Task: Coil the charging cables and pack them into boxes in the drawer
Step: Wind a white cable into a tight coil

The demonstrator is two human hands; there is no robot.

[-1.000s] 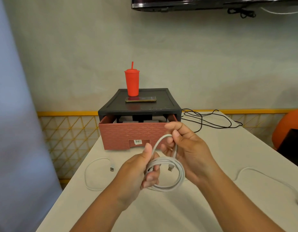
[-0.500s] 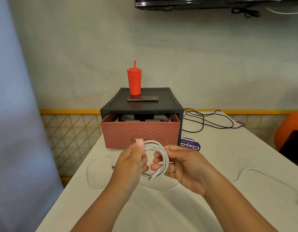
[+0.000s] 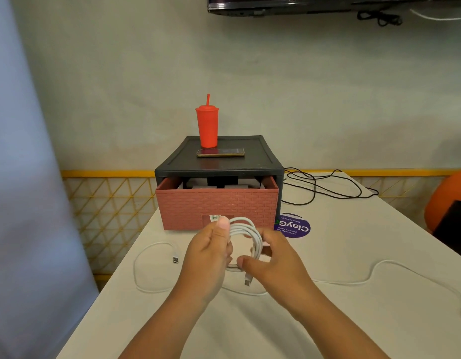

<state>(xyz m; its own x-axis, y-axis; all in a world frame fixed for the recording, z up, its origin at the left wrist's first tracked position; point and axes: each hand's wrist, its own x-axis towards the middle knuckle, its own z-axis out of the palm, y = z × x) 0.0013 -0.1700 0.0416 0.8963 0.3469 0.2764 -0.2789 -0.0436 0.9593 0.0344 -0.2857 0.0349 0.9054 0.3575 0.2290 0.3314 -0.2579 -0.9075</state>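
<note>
A white charging cable [image 3: 250, 234] is wound into a small coil in front of the drawer. My left hand [image 3: 211, 252] pinches the coil's left side, thumb on top. My right hand [image 3: 273, 260] holds its right side with curled fingers, and the cable's plug end [image 3: 247, 281] dangles below. Behind the hands, the brick-patterned pink drawer [image 3: 216, 206] stands partly pulled out of its black cabinet [image 3: 219, 164], with grey boxes [image 3: 234, 186] just visible inside. A second white cable [image 3: 151, 268] lies loose on the table to the left, its plug [image 3: 175, 260] beside it.
A red tumbler [image 3: 207, 125] and a phone [image 3: 220, 152] sit on the cabinet top. Black cables [image 3: 325, 185] sprawl on the table at the back right. A long white cable [image 3: 395, 270] trails off to the right edge. A purple sticker [image 3: 293, 226] lies right of the drawer.
The coil has been wound tighter and lifted toward the drawer front. My right hand moved from above the coil down to its right side; the free plug end now hangs below.
</note>
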